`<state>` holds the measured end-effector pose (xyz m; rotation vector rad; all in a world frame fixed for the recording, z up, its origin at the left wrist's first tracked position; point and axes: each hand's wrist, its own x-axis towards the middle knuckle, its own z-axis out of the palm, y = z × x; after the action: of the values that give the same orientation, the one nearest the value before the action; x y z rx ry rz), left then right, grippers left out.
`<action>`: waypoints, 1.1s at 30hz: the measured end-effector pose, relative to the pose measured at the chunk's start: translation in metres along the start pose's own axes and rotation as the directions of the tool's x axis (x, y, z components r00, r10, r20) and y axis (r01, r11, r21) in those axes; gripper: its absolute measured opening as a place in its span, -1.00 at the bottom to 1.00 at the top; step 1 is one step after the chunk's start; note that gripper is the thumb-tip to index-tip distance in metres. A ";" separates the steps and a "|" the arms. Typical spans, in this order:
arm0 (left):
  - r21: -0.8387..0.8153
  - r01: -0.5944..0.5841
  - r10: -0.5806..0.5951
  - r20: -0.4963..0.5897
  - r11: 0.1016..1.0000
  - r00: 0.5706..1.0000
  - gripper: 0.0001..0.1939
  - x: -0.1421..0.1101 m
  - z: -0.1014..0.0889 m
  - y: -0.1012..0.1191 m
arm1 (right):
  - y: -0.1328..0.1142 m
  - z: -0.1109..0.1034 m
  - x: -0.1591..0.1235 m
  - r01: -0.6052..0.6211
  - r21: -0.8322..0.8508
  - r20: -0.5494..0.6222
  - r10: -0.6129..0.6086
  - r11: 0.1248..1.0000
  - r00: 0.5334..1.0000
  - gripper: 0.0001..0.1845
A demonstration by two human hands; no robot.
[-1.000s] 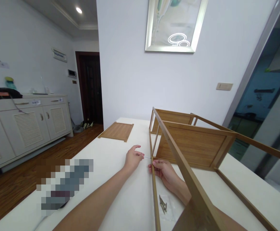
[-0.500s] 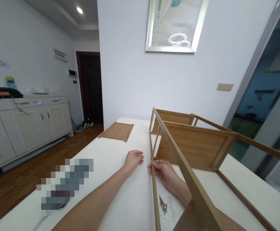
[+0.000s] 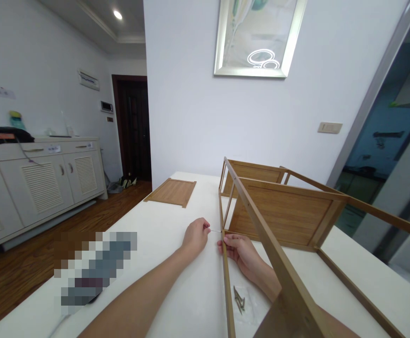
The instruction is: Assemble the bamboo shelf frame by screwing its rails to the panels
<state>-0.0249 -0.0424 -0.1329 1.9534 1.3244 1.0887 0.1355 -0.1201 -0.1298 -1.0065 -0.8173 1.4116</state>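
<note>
A bamboo shelf frame (image 3: 282, 211) lies on its side on the white table (image 3: 190, 291). My right hand (image 3: 238, 251) is closed around the frame's lower rail near a joint. My left hand (image 3: 196, 234) is closed in a pinch on a thin metal tool (image 3: 216, 230) whose tip meets the rail at that joint. A small pile of screws (image 3: 239, 299) lies on a clear bag just behind my right wrist.
A loose bamboo panel (image 3: 171, 191) lies flat at the table's far left corner. White cabinets (image 3: 39, 183) line the left wall across a wooden floor. A blurred-out patch (image 3: 92, 270) sits at the table's left edge. A glass door is at right.
My left hand's fingers, spread a second ago, have closed into a pinch on the thin tool. My right hand and the frame have stayed put.
</note>
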 end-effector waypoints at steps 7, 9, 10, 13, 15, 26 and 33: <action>0.116 -0.130 0.123 0.069 0.985 0.990 -0.85 -0.005 -0.008 0.006 | 0.000 -0.001 0.001 0.008 0.007 0.001 -0.008 1.000 1.000 -0.89; 0.111 -0.133 0.126 0.074 0.985 0.989 -0.85 -0.007 -0.009 0.008 | 0.001 -0.001 0.001 0.003 0.007 -0.001 -0.003 1.000 1.000 -0.89; 0.104 -0.126 0.119 0.071 0.987 0.990 -0.85 -0.008 -0.009 0.008 | 0.001 -0.001 0.001 0.000 0.007 -0.003 0.000 1.000 1.000 -0.89; 0.056 -0.061 0.058 0.048 0.997 0.997 -0.92 -0.008 -0.007 0.008 | 0.001 -0.001 0.001 -0.006 0.004 -0.003 0.006 1.000 1.000 -0.90; -0.003 0.015 -0.015 0.042 1.000 0.999 -0.88 -0.005 -0.005 0.006 | 0.000 -0.001 0.000 -0.006 0.002 -0.001 0.006 1.000 1.000 -0.90; -0.270 0.430 -0.348 0.302 0.862 0.887 -0.70 0.005 -0.010 0.005 | 0.001 0.000 0.003 -0.010 -0.003 -0.029 0.010 1.000 1.000 -0.87; -0.287 0.476 -0.357 0.380 0.831 0.853 -0.69 0.006 -0.012 0.007 | 0.001 0.000 0.002 -0.006 -0.014 -0.023 0.006 1.000 1.000 -0.88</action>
<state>-0.0300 -0.0396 -0.1189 1.3880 1.1918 0.7096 0.1355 -0.1180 -0.1307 -1.0352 -0.8088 1.3986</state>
